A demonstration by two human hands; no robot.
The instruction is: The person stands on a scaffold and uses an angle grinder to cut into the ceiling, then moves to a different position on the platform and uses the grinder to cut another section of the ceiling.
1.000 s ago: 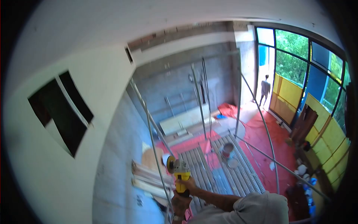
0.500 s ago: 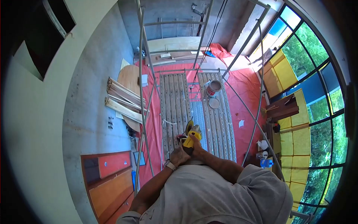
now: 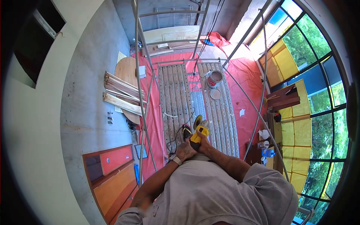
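A yellow and black angle grinder [image 3: 199, 135] is held in front of my waist, its round disc [image 3: 197, 120] pointing away from me over the metal planks. My left hand [image 3: 185, 150], with a watch on the wrist, is closed around the dark rear end of the tool. Closer to the grinder's head, my right hand [image 3: 204, 145] wraps its yellow body; some fingers are hidden. Just left of the tool, a dark shoe [image 3: 186, 131] shows on the planks. A thin dark cord [image 3: 171, 144] loops near my left hand.
Perforated metal planks [image 3: 170, 90] form the platform, framed by scaffold poles [image 3: 137, 45]. A paint bucket [image 3: 215, 78] and its round lid [image 3: 215, 94] sit on the right plank. Below lie red sheeting [image 3: 245, 88] and wooden strips [image 3: 123, 90]. Dark cables [image 3: 212, 33] hang ahead.
The grinder and both hands have shifted slightly right, and the disc has turned to show more of its face. The shoe and cord are more visible. My camera view has tilted a little.
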